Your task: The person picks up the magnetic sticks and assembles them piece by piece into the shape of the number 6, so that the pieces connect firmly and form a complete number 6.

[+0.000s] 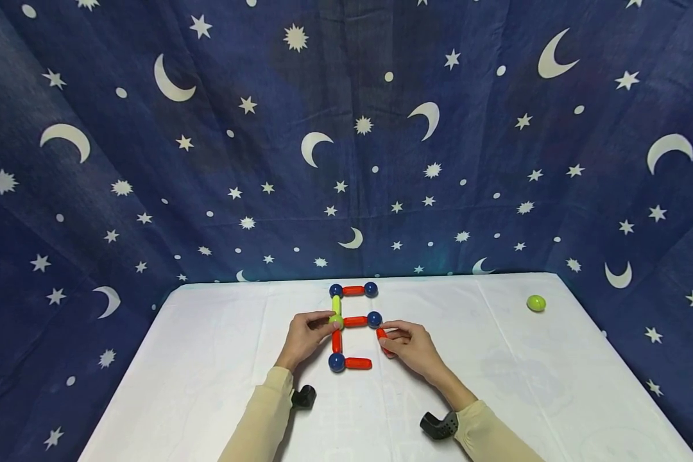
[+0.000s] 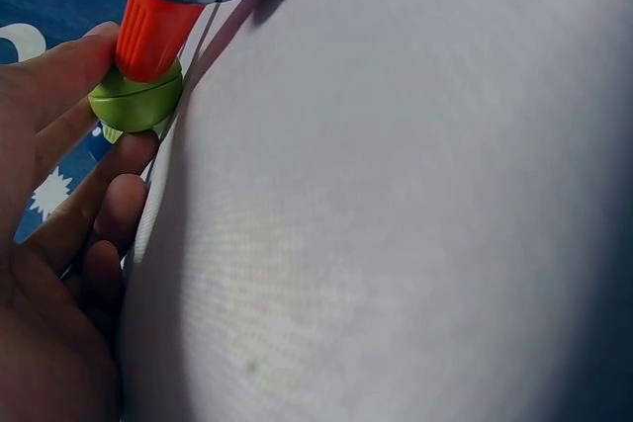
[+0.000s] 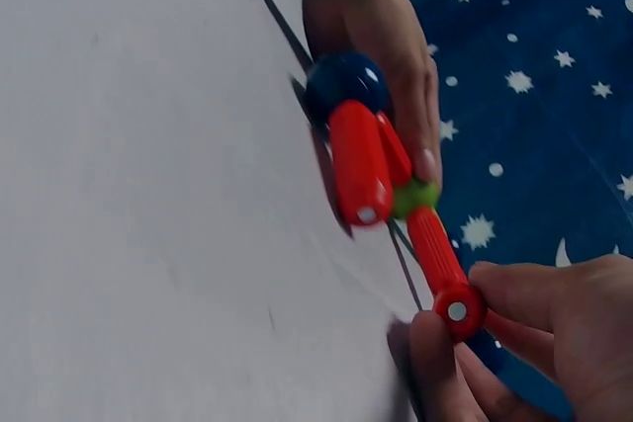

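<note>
On the white table lies a flat figure of magnetic rods and balls. My left hand (image 1: 305, 333) pinches the green ball (image 2: 135, 106) at the middle of its left side. Between thumb and fingers, my right hand (image 1: 414, 348) holds a red rod (image 1: 384, 342), its upper end right at the blue ball (image 1: 374, 319) of the middle arm. A silver tip shows on the held rod in the right wrist view. The bottom red rod (image 1: 359, 364) runs right from the lower blue ball (image 1: 337, 362), its right end free. A red rod (image 1: 337, 341) joins that ball to the green one.
Above, a light green rod (image 1: 337, 305) leads to a blue ball (image 1: 336, 291), then a red rod (image 1: 354, 290) and another blue ball (image 1: 371, 289). A loose green ball (image 1: 536, 303) lies at the far right. A dark blue star-and-moon cloth (image 1: 346, 192) hangs behind the table.
</note>
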`<state>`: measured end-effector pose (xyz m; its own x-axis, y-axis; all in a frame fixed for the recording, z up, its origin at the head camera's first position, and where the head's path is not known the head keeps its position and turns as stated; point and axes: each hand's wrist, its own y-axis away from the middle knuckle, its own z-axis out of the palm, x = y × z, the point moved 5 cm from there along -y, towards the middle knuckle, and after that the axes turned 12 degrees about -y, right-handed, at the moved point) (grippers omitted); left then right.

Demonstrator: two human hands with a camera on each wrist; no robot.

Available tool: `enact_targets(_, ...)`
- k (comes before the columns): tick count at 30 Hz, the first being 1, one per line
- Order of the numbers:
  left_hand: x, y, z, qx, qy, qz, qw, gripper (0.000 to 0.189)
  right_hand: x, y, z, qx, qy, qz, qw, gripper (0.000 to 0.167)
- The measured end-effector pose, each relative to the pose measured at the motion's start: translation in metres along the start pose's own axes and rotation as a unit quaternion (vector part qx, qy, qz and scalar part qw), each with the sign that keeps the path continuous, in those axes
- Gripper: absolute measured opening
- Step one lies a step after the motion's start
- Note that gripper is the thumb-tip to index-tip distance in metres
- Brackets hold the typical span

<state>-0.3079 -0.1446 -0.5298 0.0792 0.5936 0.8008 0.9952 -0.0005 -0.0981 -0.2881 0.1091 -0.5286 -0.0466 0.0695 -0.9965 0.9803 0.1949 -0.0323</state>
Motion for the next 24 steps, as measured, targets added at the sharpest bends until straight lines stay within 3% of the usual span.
enact_targets(7,0.002,0.000,0.000,-0.001,0.000,-0.002,1.0000,0.028,0.001,-0.002,0.010,0.051,0.032,0.000,0.9982,0.028)
enact_targets(16,0.004,0.000,-0.001,-0.002,-0.006,0.000,1.0000,0.028,0.001,-0.006,0.012,0.070,0.029,0.001,0.9972,0.026)
enact_targets(24,0.003,0.002,-0.002,-0.004,-0.004,0.011,0.9999,0.029,0.006,-0.007,0.015,0.060,-0.014,0.009,0.9980,0.028)
